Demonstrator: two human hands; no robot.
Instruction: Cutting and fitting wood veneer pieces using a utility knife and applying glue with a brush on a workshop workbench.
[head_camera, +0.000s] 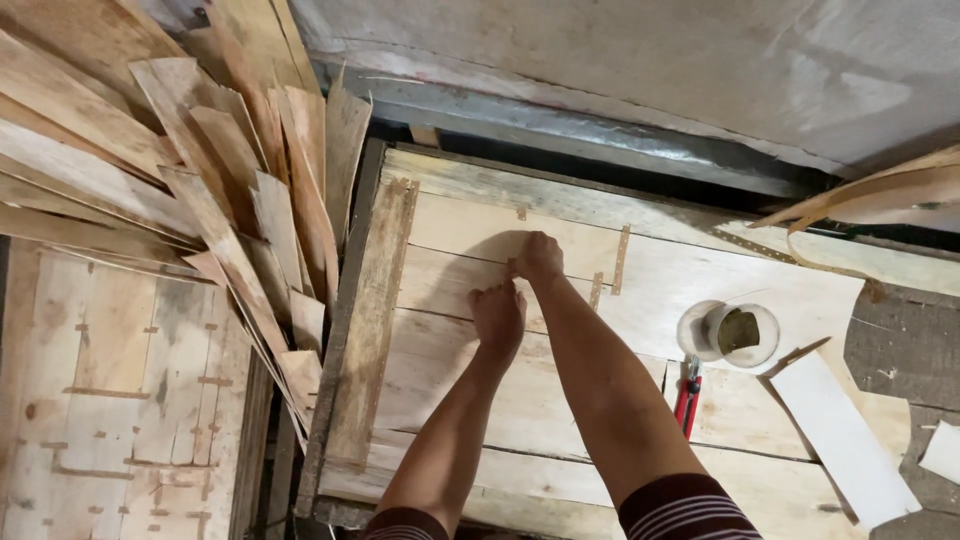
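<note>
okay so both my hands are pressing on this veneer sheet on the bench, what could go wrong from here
1. Your left hand and right hand press thin veneer sheets near a seam; bare skin could catch splinters on those edges.
2. The clear container sits close beside your right forearm; pulling back could knock it over.
3. The red-handled tool lies right by that arm and could get swept off the bench.
</note>
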